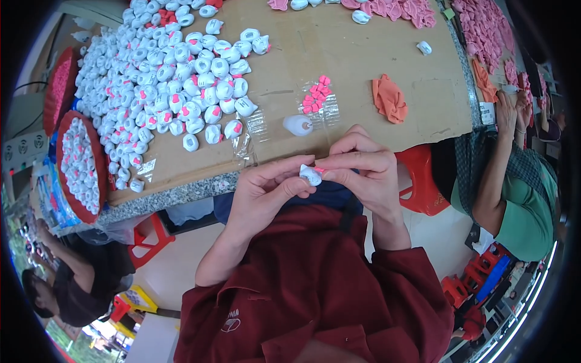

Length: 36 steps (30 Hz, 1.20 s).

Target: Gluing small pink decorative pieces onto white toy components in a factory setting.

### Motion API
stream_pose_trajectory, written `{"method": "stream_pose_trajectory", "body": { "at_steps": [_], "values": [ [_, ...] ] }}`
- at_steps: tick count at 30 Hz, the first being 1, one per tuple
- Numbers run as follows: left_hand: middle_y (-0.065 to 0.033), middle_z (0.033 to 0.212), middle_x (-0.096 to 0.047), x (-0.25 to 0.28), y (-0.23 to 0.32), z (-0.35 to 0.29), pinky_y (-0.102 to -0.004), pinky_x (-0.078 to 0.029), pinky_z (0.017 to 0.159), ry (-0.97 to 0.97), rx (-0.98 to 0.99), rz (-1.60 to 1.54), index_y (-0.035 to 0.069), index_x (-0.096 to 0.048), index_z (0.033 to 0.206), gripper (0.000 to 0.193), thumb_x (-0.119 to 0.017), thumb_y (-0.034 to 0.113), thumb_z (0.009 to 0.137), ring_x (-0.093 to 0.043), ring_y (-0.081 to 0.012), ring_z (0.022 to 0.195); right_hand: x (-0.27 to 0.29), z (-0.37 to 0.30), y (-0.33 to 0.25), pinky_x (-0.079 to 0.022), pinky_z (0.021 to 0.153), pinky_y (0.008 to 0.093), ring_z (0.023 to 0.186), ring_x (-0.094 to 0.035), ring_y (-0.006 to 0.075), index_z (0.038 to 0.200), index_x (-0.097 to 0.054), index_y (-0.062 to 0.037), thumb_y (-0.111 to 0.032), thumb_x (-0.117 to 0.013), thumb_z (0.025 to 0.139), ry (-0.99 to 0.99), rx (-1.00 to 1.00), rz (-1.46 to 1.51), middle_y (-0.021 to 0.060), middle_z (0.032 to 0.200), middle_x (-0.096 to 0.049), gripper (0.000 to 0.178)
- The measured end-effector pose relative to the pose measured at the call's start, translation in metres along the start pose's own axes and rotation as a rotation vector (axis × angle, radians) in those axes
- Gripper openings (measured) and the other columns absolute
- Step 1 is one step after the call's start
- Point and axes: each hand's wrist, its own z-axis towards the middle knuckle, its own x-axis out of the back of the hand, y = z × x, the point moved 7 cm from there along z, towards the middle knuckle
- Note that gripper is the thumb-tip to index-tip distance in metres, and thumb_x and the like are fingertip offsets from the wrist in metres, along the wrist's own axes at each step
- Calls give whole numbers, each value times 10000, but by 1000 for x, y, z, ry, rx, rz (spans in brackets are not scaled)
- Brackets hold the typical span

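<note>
Close to the table's front edge, my left hand (265, 190) holds a small white cat-shaped head (310, 176) between thumb and fingers. My right hand (367, 174) pinches a tiny pink piece (319, 169) against the head's upper side. Just beyond my hands lies a small translucent white bottle (296, 126) with a narrow tip. Behind it is a little heap of pink bow-like pieces (316, 97) on clear tape. A large pile of white heads (175, 91) covers the left of the table, several with pink pieces on them.
Cardboard (357, 66) covers the stone-edged table. A crumpled orange finger-cot-like piece (389, 100) lies right of the bottle. Red trays (100, 181) stand at the left edge; pink parts (399, 11) lie at the back. A person in green (523, 206) works at right, another person (78, 272) at left.
</note>
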Motion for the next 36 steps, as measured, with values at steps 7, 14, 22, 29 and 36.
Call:
{"method": "stream_pose_trajectory", "body": {
  "at_steps": [7,14,22,29,36],
  "values": [
    [-97,903,-624,-2,-7,0,-229,-498,682,-44,167,-186,-34,-541,1115,289,-559,46,838,-599,-123,758,-4,-3,-8,-367,580,246,692,-457,137,844,-700,-75,-96,-731,625,-100,183,-190,9,737,-573,222],
    [-87,955,-610,-7,0,-1,-229,-488,725,27,-83,10,-10,-579,1079,288,-594,-18,791,-593,-137,822,-1,-3,-2,-388,581,241,677,-499,132,803,-687,-52,-82,-738,617,-20,-24,-51,17,745,-584,196],
    [-137,1051,-557,-6,11,-2,-265,-509,701,27,-313,409,-30,-578,1068,297,-571,-79,775,-607,-194,803,-5,-9,-12,-405,580,250,650,-528,153,755,-651,-22,-42,-728,627,88,131,-320,52,695,-594,151],
    [-109,1081,-567,1,-1,1,-241,-479,788,69,-170,34,-11,-604,1033,272,-597,-65,767,-566,-136,915,-8,-15,-1,-408,576,250,659,-531,152,801,-660,-17,-17,-705,656,124,63,-127,52,720,-603,152],
    [-115,1060,-572,0,5,-1,-231,-475,757,117,-243,126,-19,-607,1002,238,-599,-69,769,-568,-129,898,-11,-17,-6,-416,588,247,669,-539,156,813,-660,-13,20,-687,663,161,79,-164,60,734,-608,156]
  ]
}}
